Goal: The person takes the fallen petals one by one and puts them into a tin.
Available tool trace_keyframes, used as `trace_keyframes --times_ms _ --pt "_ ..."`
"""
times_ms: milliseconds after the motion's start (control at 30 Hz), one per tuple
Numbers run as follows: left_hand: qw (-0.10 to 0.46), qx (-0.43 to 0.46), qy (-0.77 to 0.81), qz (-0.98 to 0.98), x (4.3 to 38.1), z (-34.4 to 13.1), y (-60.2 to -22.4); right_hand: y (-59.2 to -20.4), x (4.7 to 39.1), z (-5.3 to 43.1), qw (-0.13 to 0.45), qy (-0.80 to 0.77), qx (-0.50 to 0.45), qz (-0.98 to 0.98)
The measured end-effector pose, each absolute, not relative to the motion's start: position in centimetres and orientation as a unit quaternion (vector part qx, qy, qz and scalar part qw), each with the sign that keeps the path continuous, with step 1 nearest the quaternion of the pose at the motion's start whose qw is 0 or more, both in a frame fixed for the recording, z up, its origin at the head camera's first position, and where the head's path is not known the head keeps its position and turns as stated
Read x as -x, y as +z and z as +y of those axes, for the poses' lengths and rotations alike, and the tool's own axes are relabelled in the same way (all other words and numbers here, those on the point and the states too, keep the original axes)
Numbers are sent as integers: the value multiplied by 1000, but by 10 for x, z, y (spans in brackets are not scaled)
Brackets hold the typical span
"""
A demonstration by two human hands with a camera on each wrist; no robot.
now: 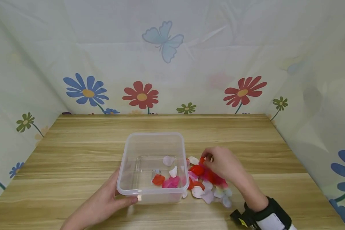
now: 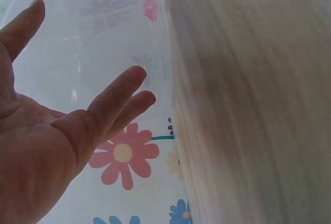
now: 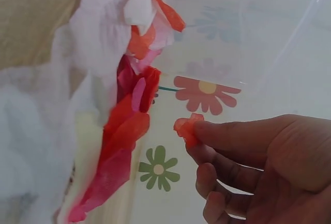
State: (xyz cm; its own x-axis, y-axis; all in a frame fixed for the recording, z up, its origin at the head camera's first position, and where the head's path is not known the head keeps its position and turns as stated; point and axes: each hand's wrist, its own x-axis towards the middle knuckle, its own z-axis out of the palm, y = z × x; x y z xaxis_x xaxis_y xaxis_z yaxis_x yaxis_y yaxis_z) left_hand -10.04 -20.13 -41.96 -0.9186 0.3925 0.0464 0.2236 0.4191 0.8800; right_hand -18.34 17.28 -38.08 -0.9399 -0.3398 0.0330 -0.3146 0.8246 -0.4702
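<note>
My left hand [image 1: 107, 198] is at the left side of a clear plastic container [image 1: 155, 143], thumb against its near left corner. In the left wrist view its fingers are extended and spread beside the clear wall. Inside the container lie an orange-red petal [image 1: 158, 179], a pink petal [image 1: 171, 182], a white petal [image 1: 173, 172] and a pale lilac one [image 1: 168, 160]. Over a loose pile of artificial petals [image 1: 196, 170] to the right, my right hand [image 1: 222, 163] pinches an orange-red petal [image 3: 189, 129] between thumb and index finger.
The pile touches or nearly touches the container's right side, with white, pink, red and pale petals overlapping. A wooden table [image 1: 97, 143] lies under everything. Floral cloth [image 1: 189, 64] encloses the back and sides. A black strap [image 1: 271, 214] circles the right wrist.
</note>
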Motion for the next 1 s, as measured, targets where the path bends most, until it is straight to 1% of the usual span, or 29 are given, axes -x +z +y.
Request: trace_keyframes --times_ms 233,600,767,900,1000 --pt "93 -176 516 833 101 -201 -420 -373 179 168 -21 -261 185 947" --pt "98 -179 525 826 101 -201 -422 -361 162 154 -151 -322 241 903" --pt "94 -185 526 824 101 -201 -422 -357 154 146 -203 -335 291 873" --pt "100 -181 533 821 101 -201 -422 -357 148 140 -223 -355 327 847" --pt "102 -182 536 818 101 -201 -421 -358 144 136 -217 -379 350 829"
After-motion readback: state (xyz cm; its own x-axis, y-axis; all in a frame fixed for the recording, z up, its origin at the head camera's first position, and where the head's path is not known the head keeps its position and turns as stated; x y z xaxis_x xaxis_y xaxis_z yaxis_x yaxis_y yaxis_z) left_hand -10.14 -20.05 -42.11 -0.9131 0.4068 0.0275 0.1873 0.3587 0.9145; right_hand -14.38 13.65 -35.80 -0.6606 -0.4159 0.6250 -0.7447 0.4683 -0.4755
